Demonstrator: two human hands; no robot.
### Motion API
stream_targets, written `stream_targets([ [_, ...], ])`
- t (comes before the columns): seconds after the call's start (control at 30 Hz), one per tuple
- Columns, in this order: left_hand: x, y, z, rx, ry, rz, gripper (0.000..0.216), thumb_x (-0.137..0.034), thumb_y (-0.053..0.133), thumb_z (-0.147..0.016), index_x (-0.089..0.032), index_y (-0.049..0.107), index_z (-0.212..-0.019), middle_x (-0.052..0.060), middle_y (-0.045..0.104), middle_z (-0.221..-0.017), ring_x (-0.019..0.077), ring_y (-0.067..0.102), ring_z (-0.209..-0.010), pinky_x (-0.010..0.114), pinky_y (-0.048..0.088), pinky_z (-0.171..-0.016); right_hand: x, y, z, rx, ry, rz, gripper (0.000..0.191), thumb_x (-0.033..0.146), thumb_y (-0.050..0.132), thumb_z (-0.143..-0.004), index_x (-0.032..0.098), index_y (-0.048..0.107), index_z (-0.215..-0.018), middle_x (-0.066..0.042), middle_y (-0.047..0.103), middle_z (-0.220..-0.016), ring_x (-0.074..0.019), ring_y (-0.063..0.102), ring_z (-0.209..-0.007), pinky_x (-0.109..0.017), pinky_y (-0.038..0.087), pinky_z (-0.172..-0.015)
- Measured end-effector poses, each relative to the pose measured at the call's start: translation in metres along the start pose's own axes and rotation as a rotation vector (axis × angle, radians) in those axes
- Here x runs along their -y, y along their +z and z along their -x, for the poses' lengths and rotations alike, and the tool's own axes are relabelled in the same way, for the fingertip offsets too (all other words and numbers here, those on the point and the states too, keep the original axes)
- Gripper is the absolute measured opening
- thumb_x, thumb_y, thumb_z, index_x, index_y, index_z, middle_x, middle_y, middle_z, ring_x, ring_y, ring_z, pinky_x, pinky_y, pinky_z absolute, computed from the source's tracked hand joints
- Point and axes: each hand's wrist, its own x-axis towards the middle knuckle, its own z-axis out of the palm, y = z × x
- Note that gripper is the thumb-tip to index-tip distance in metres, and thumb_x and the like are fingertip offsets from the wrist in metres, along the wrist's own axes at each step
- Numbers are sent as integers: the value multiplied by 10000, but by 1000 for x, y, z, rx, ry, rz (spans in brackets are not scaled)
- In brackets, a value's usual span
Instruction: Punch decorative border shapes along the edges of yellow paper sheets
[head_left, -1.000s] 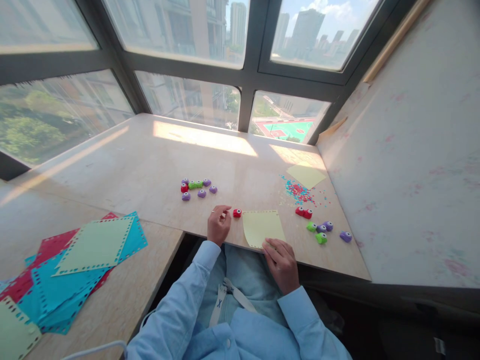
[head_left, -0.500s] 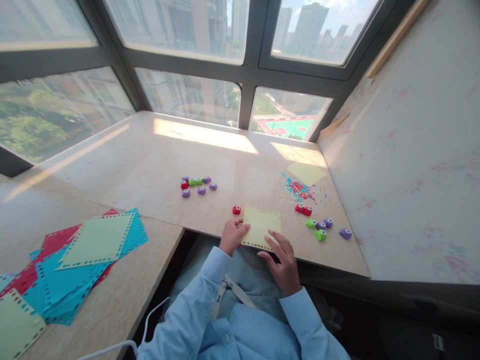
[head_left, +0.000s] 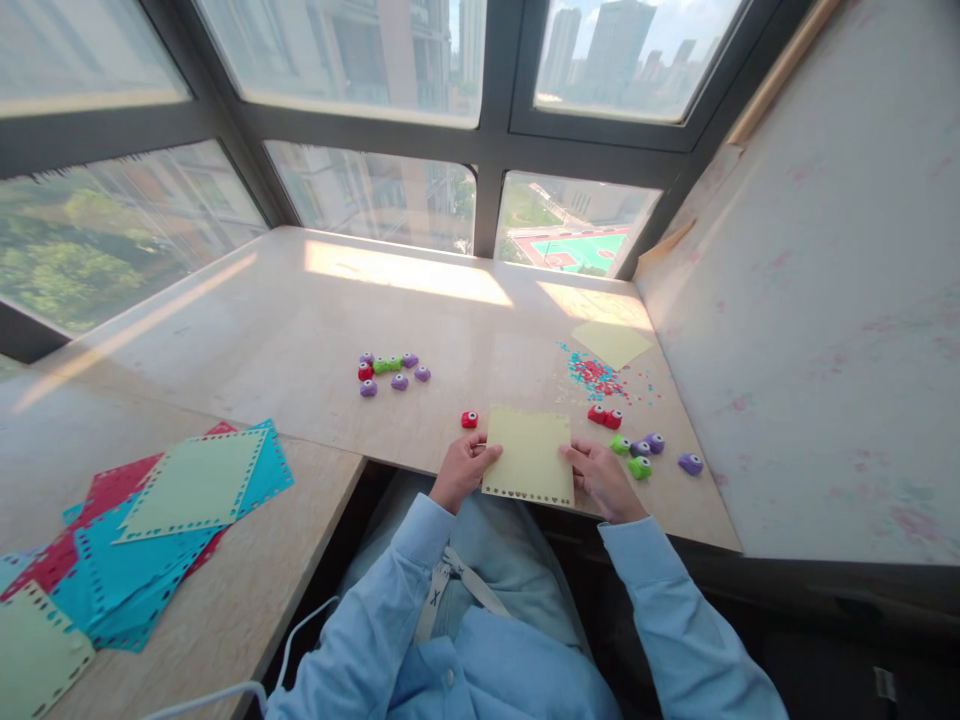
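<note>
A pale yellow sheet of paper [head_left: 528,455] is held at the table's front edge, one hand on each side. Small punched shapes run in a row along its near edge. My left hand [head_left: 463,470] pinches the left side, thumb on top. On the right side my right hand [head_left: 602,478] grips the paper the same way; the fingers underneath are hidden. Just beyond my left hand sits a red craft punch [head_left: 469,419]. Two more red punches [head_left: 604,416] lie past my right hand, with green punches [head_left: 639,467] and purple punches [head_left: 690,463] near them.
Punched sheets in blue [head_left: 139,560], red and pale yellow are piled at the left. Several punches [head_left: 388,366] cluster mid-table. Red and blue confetti [head_left: 594,375] lies beside another yellow sheet [head_left: 613,343]. A wall [head_left: 832,350] bounds the right; windows stand behind. A white cable [head_left: 281,655] hangs at lower left.
My right hand has moved right and closed on the paper's right edge. The sheet now lies turned, its punched row facing me, with its right side in my grip.
</note>
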Motion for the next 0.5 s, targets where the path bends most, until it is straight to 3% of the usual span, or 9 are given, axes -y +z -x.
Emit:
stream_targets([
  [0.1,-5,-11,-5,-241,228,-357,274,-364,647,-822,-159,679,-1001,71,721,-877,187,672,-723,326,553,-678,-3,3,-12,-34,-51,45,257,310,750,-676,177,698,-890,-41,780,-845,-245,735,-746,-358,607,-675],
  [0.17,-8,-24,-12,-412,424,-671,247,-265,629,-833,-179,687,-1057,81,701,-980,186,652,-767,359,550,-761,-5,3,-18,-31,-100,67,272,342,738,-673,175,696,-884,-39,779,-840,-246,733,-749,-363,600,-704],
  [0.2,-9,-32,-17,-428,499,-800,278,-227,631,-828,-194,688,-1098,88,688,-1040,198,649,-828,379,542,-817,-6,3,-20,-27,-115,80,283,359,733,-671,173,695,-881,-40,778,-839,-247,731,-749,-364,596,-710],
  [0.3,-11,-51,-35,-270,608,-972,312,-150,640,-807,-199,709,-1107,99,685,-1075,238,628,-986,403,522,-898,-8,3,-24,-31,-125,124,315,397,728,-664,168,694,-876,-42,775,-820,-249,724,-729,-361,584,-690],
  [0.5,-9,-64,-57,-125,617,-978,289,-90,600,-825,-225,749,-1032,59,739,-1011,213,641,-941,374,528,-871,-8,6,-29,-18,-147,145,327,422,715,-670,163,701,-870,-43,773,-829,-241,718,-742,-355,572,-717],
])
